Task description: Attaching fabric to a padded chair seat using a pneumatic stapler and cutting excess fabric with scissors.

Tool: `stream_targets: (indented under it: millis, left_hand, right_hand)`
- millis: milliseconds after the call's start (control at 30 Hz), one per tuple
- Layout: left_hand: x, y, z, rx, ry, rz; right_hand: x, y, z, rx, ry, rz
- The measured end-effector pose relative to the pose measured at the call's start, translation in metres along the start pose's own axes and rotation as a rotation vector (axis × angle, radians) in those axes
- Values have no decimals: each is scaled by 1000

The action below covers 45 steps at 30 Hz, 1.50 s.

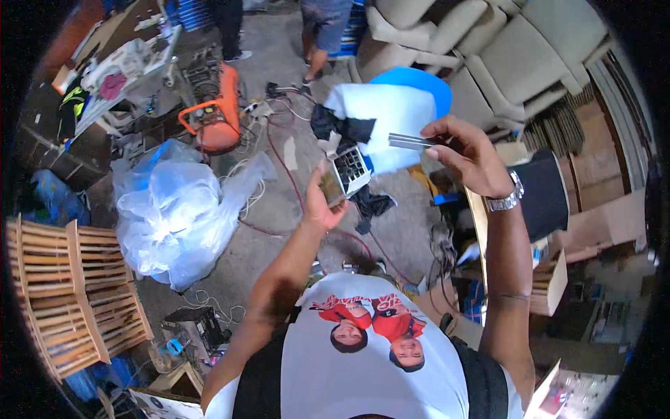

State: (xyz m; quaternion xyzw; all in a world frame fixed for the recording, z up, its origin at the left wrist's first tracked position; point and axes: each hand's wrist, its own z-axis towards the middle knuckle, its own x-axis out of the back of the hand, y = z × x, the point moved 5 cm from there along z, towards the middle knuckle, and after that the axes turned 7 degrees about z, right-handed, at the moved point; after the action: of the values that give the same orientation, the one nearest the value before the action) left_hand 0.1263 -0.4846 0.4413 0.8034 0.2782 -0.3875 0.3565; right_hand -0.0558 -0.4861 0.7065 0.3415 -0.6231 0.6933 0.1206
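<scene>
My left hand (322,202) holds up a small white box (350,170) with a grid of compartments, its open side facing me. My right hand (466,152), with a metal watch on its wrist, pinches a flat strip of metal staples (410,142) just to the right of the box. Strip and box are apart, a short gap between them. Behind both lies a white sheet of foam (391,115) on a blue round object (419,80), with black cloth (342,128) beside it.
A clear plastic bag (171,213) lies on the concrete floor at left, by wooden slatted frames (66,290). An orange compressor (218,115) and tangled cables sit farther back. Beige sofa parts (502,49) stand at top right. Two people's legs (279,28) show at the top.
</scene>
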Motion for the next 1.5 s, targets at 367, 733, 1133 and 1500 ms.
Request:
stream_targets:
  millis: [367, 733, 1133, 1500]
  left_hand:
    - [26, -21, 1, 59, -81, 226]
    - [13, -13, -28, 89, 96, 600]
    - [21, -166, 13, 445, -176, 218]
    - [-102, -404, 95, 758, -160, 818]
  right_hand:
    - [-49, -31, -31, 385, -112, -298]
    - [-64, 13, -55, 358, -60, -302]
    - [-46, 93, -116, 384, 181, -355]
    - [49, 328, -320, -333, 182, 84]
